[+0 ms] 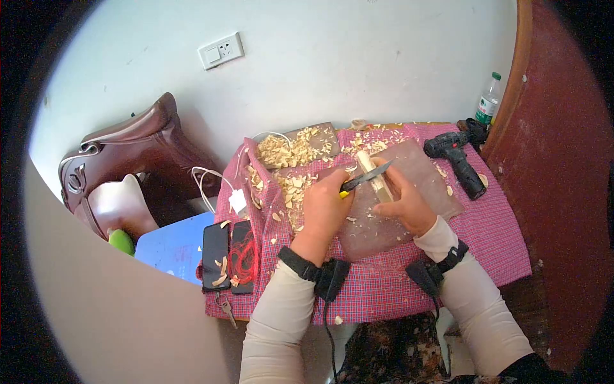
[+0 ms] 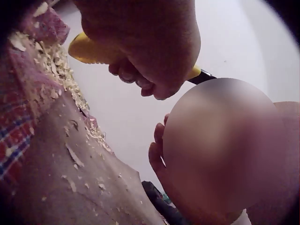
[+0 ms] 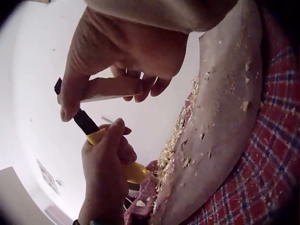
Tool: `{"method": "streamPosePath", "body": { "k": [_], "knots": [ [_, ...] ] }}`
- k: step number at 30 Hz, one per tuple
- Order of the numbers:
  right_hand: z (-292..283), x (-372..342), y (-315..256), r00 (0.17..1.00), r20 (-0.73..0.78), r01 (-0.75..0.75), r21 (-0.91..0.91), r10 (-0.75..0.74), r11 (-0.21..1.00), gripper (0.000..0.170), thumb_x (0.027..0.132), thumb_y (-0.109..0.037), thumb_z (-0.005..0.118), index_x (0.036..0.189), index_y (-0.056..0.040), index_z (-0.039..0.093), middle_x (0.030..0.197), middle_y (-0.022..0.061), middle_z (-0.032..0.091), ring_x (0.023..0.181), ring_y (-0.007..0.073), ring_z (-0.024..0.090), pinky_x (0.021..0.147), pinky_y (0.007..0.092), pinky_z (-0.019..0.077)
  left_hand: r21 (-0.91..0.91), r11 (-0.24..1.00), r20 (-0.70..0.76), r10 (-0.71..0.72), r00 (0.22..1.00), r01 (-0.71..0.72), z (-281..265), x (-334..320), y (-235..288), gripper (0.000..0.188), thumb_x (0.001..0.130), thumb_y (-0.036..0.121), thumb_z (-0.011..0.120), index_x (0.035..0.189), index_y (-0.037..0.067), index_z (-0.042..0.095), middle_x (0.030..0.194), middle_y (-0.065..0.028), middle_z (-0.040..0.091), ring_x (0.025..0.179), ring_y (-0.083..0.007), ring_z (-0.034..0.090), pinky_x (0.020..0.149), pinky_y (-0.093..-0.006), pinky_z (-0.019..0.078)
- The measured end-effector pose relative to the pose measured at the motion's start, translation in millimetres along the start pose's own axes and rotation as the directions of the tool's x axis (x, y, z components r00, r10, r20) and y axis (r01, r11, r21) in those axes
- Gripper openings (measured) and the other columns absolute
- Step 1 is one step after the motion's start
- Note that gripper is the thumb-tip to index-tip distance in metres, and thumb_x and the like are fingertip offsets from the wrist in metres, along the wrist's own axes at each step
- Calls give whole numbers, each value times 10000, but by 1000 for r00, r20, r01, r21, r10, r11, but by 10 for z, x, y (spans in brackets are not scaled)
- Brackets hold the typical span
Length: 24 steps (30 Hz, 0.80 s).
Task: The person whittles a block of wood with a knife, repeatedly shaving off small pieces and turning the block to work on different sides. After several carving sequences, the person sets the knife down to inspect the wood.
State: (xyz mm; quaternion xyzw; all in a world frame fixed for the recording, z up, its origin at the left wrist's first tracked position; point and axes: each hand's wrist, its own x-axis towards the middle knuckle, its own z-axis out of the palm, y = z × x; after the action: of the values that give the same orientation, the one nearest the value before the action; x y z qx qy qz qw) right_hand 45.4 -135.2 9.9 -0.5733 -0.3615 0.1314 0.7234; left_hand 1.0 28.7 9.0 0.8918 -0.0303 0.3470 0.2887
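Observation:
My left hand [image 1: 323,208] grips the yellow handle [image 2: 89,49] of a knife [image 1: 369,176] with a dark, pointed blade. A short pale wooden block [image 1: 382,189] is held in my right hand [image 1: 411,208], thumb on one side and fingers on the other. Across the block, the blade overlaps it in the head view, its tip towards the right hand. From the right wrist, the wooden block [image 3: 112,88] shows long and flat-sided, with the blade passing by the thumb. A blurred disc hides much of the right hand in the left wrist view.
Below the hands lies a brownish board [image 1: 371,233] on a checked cloth [image 1: 492,249], with wood shavings [image 1: 294,150] heaped at the left and back. A cordless drill [image 1: 462,163] lies at right near a bottle [image 1: 488,101]. Phones [image 1: 215,253] and keys [image 1: 225,308] sit front left.

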Motion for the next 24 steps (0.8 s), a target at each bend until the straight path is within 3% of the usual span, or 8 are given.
{"method": "streamPosePath", "body": {
  "k": [10, 16, 17, 18, 19, 20, 22, 24],
  "knots": [
    [3, -44, -6, 995, -50, -91, -1, 91, 996, 932, 525, -84, 774, 1311, 22, 283, 1262, 101, 398, 1176, 179, 367, 983, 282, 291, 173, 985, -73, -15, 997, 28, -11, 93, -165, 93, 721, 135, 594, 797, 101, 554, 690, -141, 584, 662, -344, 572, 556, -420, 438],
    [-17, -38, -5, 999, 27, -43, -3, 43, 999, 954, 508, -115, 792, 1308, 16, 288, 1269, 92, 391, 1182, 176, 360, 989, 282, 278, 178, 982, -133, 81, 988, -57, -37, 121, -226, 95, 699, 118, 595, 781, 101, 550, 682, -120, 589, 642, -309, 585, 540, -397, 450],
    [12, -75, -44, 998, 29, -47, -6, 48, 999, 954, 508, -115, 792, 1308, 16, 288, 1269, 92, 391, 1182, 176, 360, 989, 282, 278, 256, 961, -116, -76, 990, 104, -18, 144, -345, 102, 741, 176, 582, 802, 95, 565, 695, -136, 593, 654, -316, 587, 547, -397, 451],
    [28, -114, -100, 981, 189, 53, -25, -47, 998, 968, 500, -129, 798, 1310, 10, 287, 1277, 85, 382, 1190, 175, 350, 995, 283, 265, 333, 907, -119, -229, 966, 256, -33, 177, -433, 149, 783, 233, 570, 823, 90, 581, 709, -153, 597, 665, -324, 588, 555, -398, 452],
    [-1, -129, -142, 929, 345, 154, -27, -135, 988, 982, 491, -143, 805, 1312, 5, 286, 1285, 79, 374, 1198, 175, 339, 1001, 283, 253, 267, 896, -187, -312, 931, 354, -186, 204, -488, 165, 786, 247, 573, 816, 85, 588, 697, -155, 598, 658, -327, 588, 552, -396, 454],
    [-31, -102, -129, 935, 319, 167, -10, -156, 986, 982, 491, -143, 805, 1312, 5, 286, 1285, 79, 374, 1198, 175, 339, 1001, 283, 253, 223, 881, -226, -370, 901, 418, -352, 262, -531, 183, 788, 262, 577, 808, 81, 596, 685, -157, 599, 651, -330, 588, 550, -394, 456],
    [-110, -30, -112, 991, 135, -1, 44, -5, 999, 1006, 481, -157, 812, 1319, 0, 278, 1297, 73, 361, 1215, 178, 318, 1012, 283, 229, 249, 950, -354, -92, 931, 188, -205, 189, -444, 100, 715, 148, 602, 796, 99, 569, 653, -151, 588, 623, -337, 581, 518, -407, 440],
    [-80, -48, -111, 998, 62, -7, 116, 0, 993, 1015, 484, -140, 806, 1327, -2, 257, 1305, 77, 349, 1220, 177, 310, 1011, 280, 231, 208, 965, -304, -89, 948, 157, -146, 148, -330, 100, 712, 144, 608, 794, 100, 571, 663, -148, 590, 630, -333, 582, 527, -405, 441]
  ]
}}
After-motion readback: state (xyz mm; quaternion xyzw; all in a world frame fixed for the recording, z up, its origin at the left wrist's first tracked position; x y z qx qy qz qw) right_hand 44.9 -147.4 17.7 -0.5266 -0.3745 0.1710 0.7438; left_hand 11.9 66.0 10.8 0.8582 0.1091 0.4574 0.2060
